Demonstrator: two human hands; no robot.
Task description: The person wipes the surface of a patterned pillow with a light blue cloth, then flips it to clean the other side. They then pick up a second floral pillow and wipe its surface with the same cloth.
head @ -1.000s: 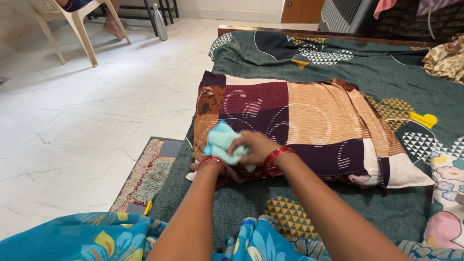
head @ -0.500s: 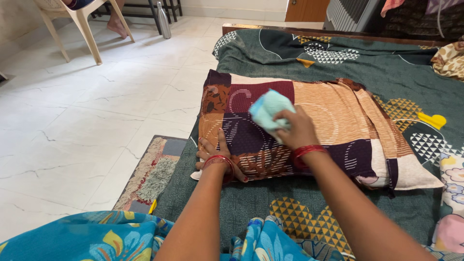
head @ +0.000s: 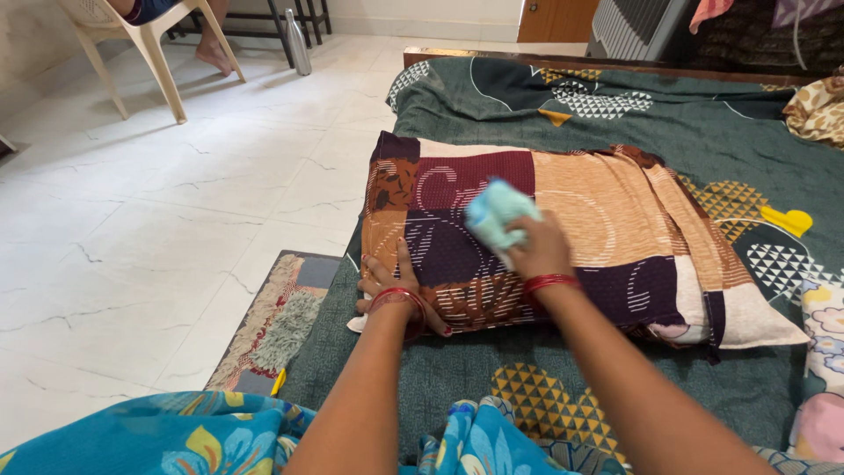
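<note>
On the bed, your right hand [head: 538, 249] grips a bunched light blue cloth [head: 498, 214] on the patchwork pillow [head: 615, 220], which stretches left to right. Your left hand [head: 393, 286] lies flat, fingers spread, on its near left corner.

A dark green bedsheet [head: 615, 114] with triangle-patterned shapes covers the bed. Left of the bed lies a white tiled floor [head: 158, 220], and a small fringed mat [head: 277, 321] sits on it against the bed's near corner. Far across the floor from the bed stand a pale plastic chair [head: 149, 44] and a steel bottle [head: 297, 40]. A floral cloth [head: 822, 352] lies at the bed's right edge.
</note>
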